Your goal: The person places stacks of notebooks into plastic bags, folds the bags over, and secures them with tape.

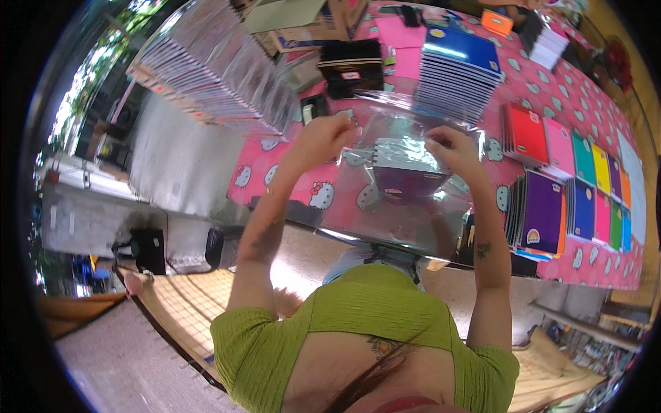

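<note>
On the table in front of me lies a stack of purple spiral notebooks, with pale pages or backs on top. Clear shiny plastic wrap spreads over and around it and hangs toward the table's front edge. My left hand is closed in a pinch at the wrap's left side, above the table. At the right, beyond the notebooks' corner, my right hand has its fingers curled together on the wrap. Glare hides exactly where the fingertips meet the plastic.
Wrapped notebooks form a tall stack at the left. Behind the work are a black box, a cardboard box and blue notebooks. Purple notebooks and several colourful piles stand right on the pink patterned tablecloth.
</note>
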Motion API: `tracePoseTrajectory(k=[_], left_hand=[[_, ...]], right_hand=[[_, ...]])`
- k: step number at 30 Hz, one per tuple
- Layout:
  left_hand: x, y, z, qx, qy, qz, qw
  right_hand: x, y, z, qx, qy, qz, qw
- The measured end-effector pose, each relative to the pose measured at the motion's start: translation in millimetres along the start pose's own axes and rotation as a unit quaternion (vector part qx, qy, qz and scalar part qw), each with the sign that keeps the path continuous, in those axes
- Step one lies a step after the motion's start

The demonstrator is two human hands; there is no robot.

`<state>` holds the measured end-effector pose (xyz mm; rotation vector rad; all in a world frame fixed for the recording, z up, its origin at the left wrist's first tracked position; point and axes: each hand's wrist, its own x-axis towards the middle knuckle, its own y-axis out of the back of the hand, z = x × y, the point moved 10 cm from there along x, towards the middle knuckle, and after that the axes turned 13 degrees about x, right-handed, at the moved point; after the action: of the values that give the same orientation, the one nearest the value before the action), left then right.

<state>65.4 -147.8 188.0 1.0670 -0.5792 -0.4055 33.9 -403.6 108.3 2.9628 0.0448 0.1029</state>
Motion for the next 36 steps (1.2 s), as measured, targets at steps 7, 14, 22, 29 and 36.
tracePoseTrajectory(k=[7, 14, 22, 29, 36], left_hand=[[112, -117, 71, -0.012, -0.242, -0.421, 0.874], [74, -207, -22, -0.279, -0.020, -0.385, 0.880], [27, -72, 125, 0.259, -0.200, 0.080, 0.942], [50, -64, 125, 0.069, -0.069, -0.069, 0.993], [-79, -124, -35, -0.396, 0.084, 0.031, 0.914]], right_hand=[[-2, -2, 0, 0.004, -0.014, 0.000, 1.000], [-11, -2, -19, -0.036, 0.055, 0.063, 0.996], [-76, 7, -75, -0.006, 0.161, 0.183, 0.970], [-103, -207, 117, 0.724, -0.149, -0.124, 0.662], [-88, -29, 110, 0.483, -0.041, 0.111, 0.868]])
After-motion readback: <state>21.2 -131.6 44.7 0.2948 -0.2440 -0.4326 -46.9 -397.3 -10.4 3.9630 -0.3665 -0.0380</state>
